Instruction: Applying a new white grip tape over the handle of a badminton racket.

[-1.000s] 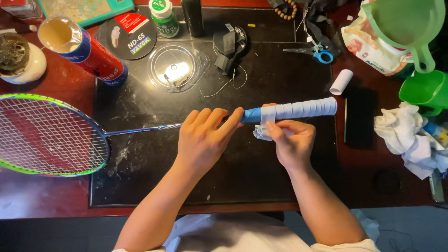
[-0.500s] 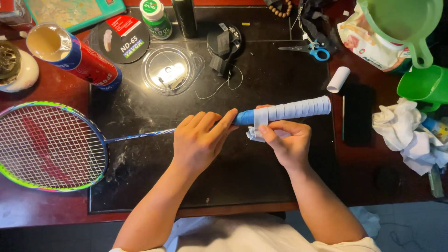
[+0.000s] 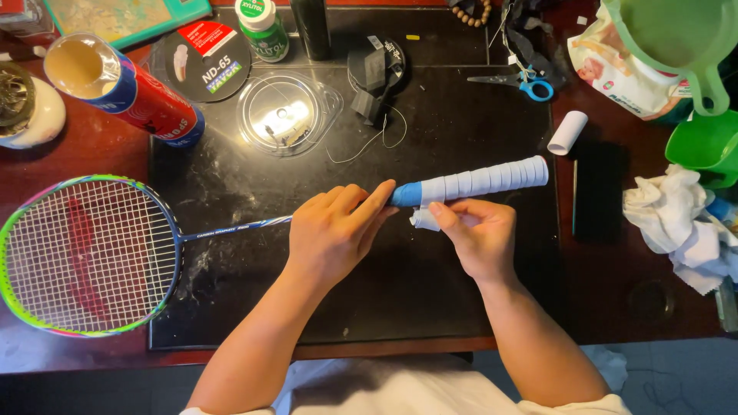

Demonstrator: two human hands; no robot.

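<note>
Badminton racket [image 3: 115,253] laid flat across the black mat [image 3: 430,307] on the desk [image 3: 615,307], strung head left of the mat's edge, handle [image 3: 484,180] over the mat's middle. Left hand [image 3: 334,238] wrapped around the shaft end to steady it, fingers closed tight. Right hand [image 3: 480,238] just below the handle, fingers pinched on the loose end of white grip tape [image 3: 423,219], pulled taut for an even wind. Spare tape roll [image 3: 567,132] and scissors [image 3: 523,83] kept near the mat's upper right corner, within reach.
</note>
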